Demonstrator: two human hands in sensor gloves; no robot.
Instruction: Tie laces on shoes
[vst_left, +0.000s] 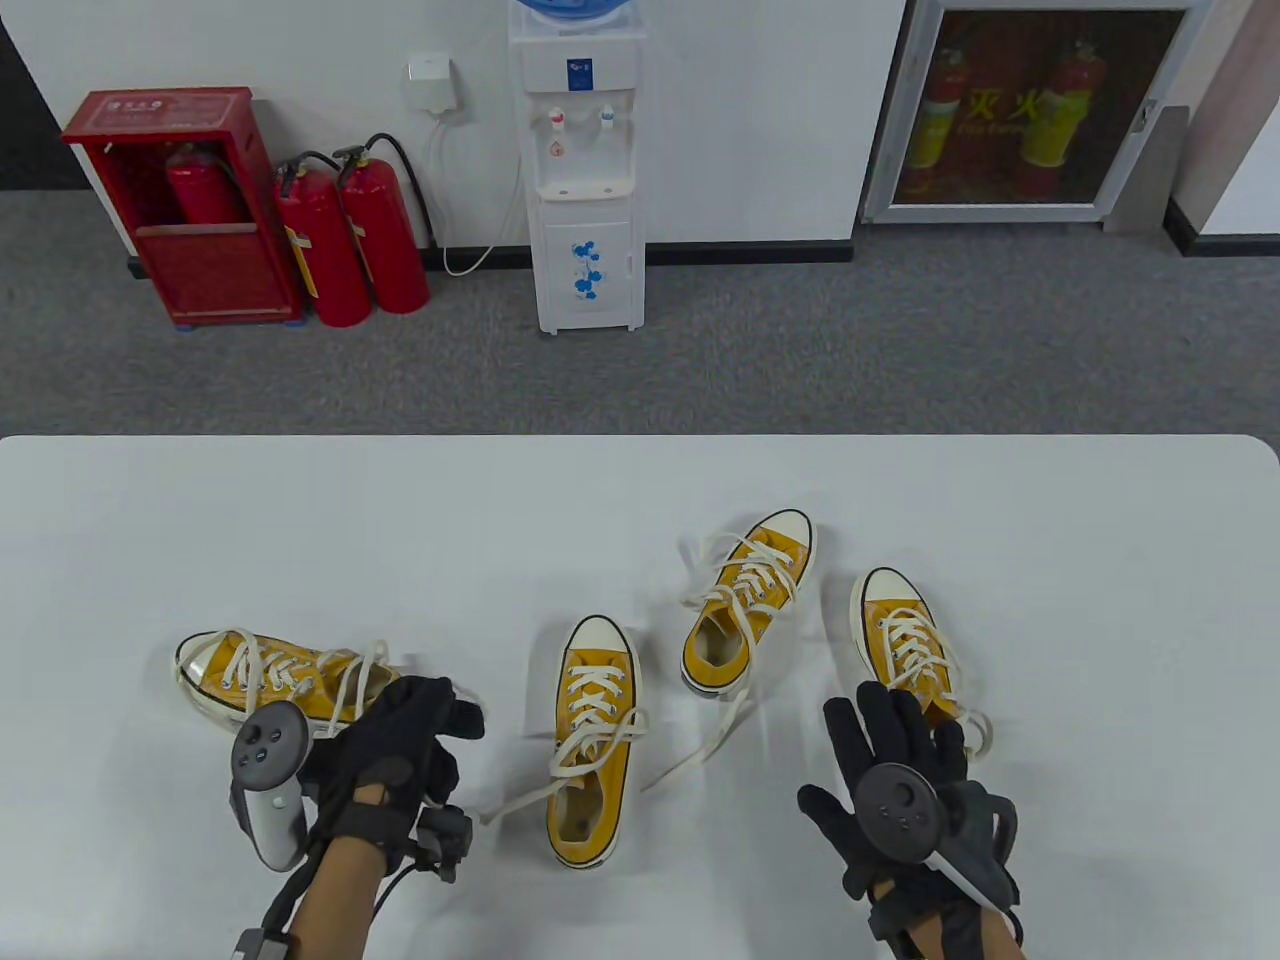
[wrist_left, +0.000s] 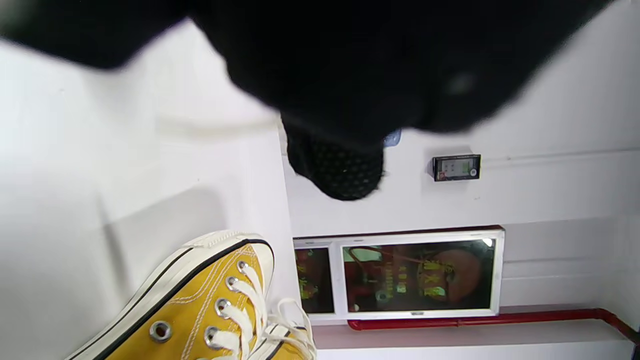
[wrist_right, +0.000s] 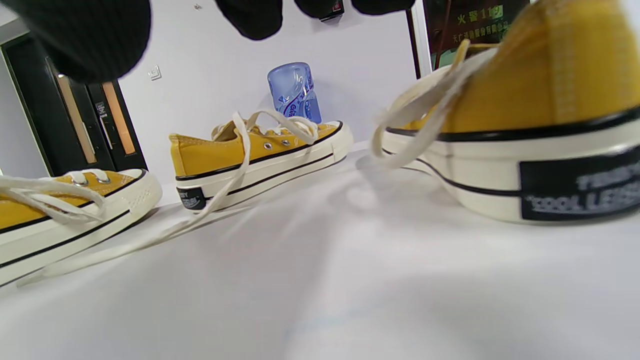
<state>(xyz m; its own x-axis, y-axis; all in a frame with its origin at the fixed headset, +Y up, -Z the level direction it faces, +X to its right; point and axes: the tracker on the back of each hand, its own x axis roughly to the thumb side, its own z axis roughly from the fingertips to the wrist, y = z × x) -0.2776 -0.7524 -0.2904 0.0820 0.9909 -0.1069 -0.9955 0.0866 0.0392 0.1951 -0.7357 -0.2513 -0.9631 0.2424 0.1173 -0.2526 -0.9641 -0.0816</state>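
Several yellow canvas sneakers with white laces stand on the white table (vst_left: 300, 520). The far-left sneaker (vst_left: 262, 676) lies on its side. My left hand (vst_left: 440, 712) hovers over its heel with nothing in the fingers. Its toe shows in the left wrist view (wrist_left: 200, 305) below a bare fingertip (wrist_left: 340, 172). The middle sneaker (vst_left: 592, 740) has loose laces trailing left. Another sneaker (vst_left: 750, 610) trails a lace toward me. My right hand (vst_left: 890, 712) is spread flat above the heel of the far-right sneaker (vst_left: 900, 635), whose heel is close in the right wrist view (wrist_right: 540, 125).
Loose lace ends (vst_left: 700, 750) lie on the table between the middle sneakers. Beyond the table's far edge stand a water dispenser (vst_left: 585, 200) and red fire extinguishers (vst_left: 350, 240) on the grey carpet.
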